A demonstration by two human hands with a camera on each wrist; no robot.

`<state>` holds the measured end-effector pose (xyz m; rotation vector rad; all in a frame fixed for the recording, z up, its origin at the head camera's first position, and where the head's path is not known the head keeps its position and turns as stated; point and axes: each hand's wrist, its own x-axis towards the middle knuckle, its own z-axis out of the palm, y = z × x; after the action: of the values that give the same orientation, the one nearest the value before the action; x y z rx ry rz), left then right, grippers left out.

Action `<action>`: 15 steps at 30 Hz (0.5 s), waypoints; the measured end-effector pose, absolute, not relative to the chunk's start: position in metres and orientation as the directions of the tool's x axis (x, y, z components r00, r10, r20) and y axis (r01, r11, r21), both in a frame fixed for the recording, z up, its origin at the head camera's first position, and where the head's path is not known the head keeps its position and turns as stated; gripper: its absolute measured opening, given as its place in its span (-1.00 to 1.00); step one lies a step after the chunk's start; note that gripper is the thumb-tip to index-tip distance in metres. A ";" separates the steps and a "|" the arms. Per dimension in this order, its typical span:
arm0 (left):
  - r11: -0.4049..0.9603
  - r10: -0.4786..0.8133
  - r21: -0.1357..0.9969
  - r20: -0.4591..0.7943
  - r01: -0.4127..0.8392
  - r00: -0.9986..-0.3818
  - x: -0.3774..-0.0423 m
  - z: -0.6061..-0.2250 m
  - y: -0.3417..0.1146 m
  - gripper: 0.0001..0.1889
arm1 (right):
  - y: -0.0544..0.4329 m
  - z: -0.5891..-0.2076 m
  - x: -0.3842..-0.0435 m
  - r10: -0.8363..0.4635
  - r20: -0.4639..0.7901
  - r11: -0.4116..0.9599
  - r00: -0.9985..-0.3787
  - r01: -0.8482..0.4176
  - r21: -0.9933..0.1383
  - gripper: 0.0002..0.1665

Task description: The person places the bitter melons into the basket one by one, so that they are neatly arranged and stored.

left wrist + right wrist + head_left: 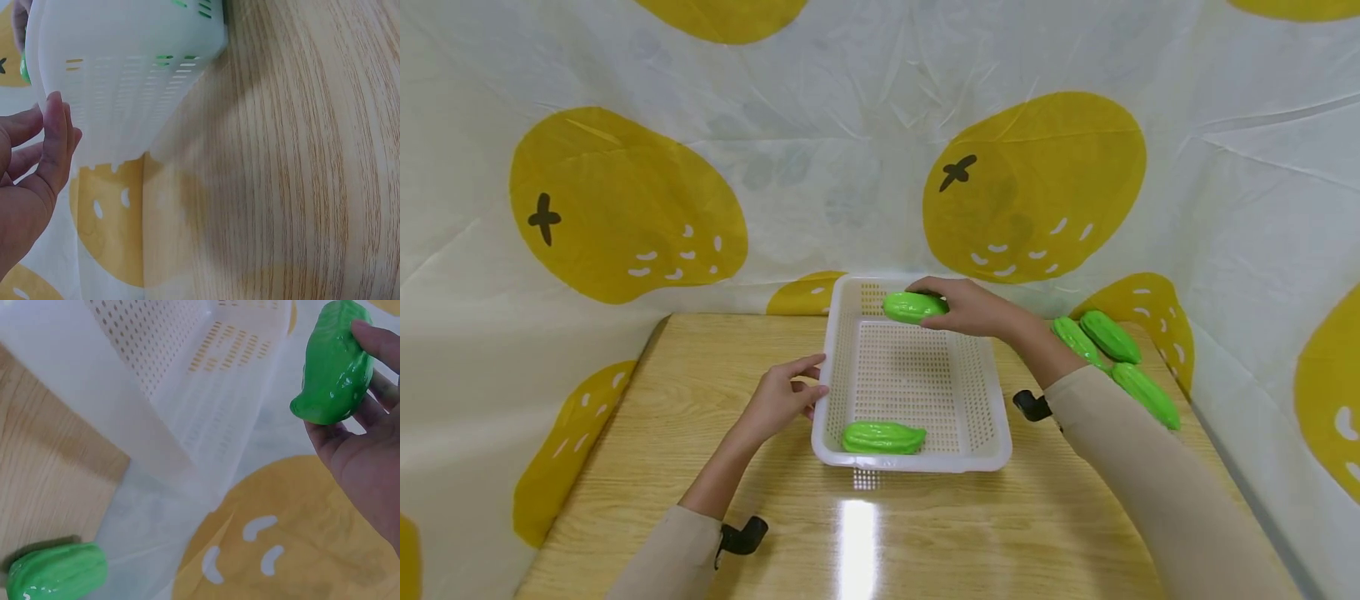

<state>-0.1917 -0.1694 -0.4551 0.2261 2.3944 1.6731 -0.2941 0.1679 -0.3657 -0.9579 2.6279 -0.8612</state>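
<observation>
My right hand (973, 307) grips a glossy, ridged green bitter melon (912, 307) over the far end of a white perforated plastic basket (913, 463). In the right wrist view, the thumb lies on one side of this bitter melon (334, 365) and the fingers on the other. My left hand (781, 398) holds the basket's left rim, with thumb and fingertips at its edge; the left wrist view shows the fingers (55, 128) against the outer wall. Another bitter melon (883, 438) lies inside the basket along the near wall.
On the wooden table (715, 350), right of the basket, lie more bitter melons (1146, 393), partly behind my right forearm. A white cloth (842, 200) printed with big yellow fruit hangs behind the table and along its sides.
</observation>
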 end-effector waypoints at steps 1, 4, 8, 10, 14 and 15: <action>0.345 0.247 0.939 -0.083 0.007 -0.965 -0.192 -0.455 -0.170 -0.38 | 0.165 -0.369 -0.295 -0.646 -0.009 0.618 -0.763 -0.516 -0.593 -0.41; 0.339 0.246 0.941 -0.087 0.002 -0.965 -0.192 -0.455 -0.169 -0.38 | 0.158 -0.375 -0.296 -0.657 -0.032 0.619 -0.753 -0.514 -0.594 -0.41; 0.339 0.253 0.941 -0.086 0.005 -0.964 -0.192 -0.456 -0.169 -0.38 | 0.149 -0.382 -0.294 -0.679 -0.067 0.618 -0.731 -0.519 -0.590 -0.39; 0.342 0.252 0.940 -0.085 0.007 -0.964 -0.192 -0.456 -0.169 -0.38 | 0.144 -0.386 -0.294 -0.686 -0.090 0.622 -0.722 -0.518 -0.586 -0.39; 0.349 0.253 0.937 -0.084 0.010 -0.964 -0.192 -0.455 -0.169 -0.37 | 0.135 -0.393 -0.295 -0.713 -0.140 0.622 -0.687 -0.528 -0.578 -0.40; 0.350 0.253 0.937 -0.083 0.011 -0.964 -0.192 -0.454 -0.170 -0.37 | 0.132 -0.395 -0.294 -0.719 -0.156 0.624 -0.677 -0.530 -0.575 -0.41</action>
<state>-0.1919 -0.1695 -0.4545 0.2388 2.3982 1.6615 -0.2944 0.1324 -0.3951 -0.9961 2.4767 -0.7031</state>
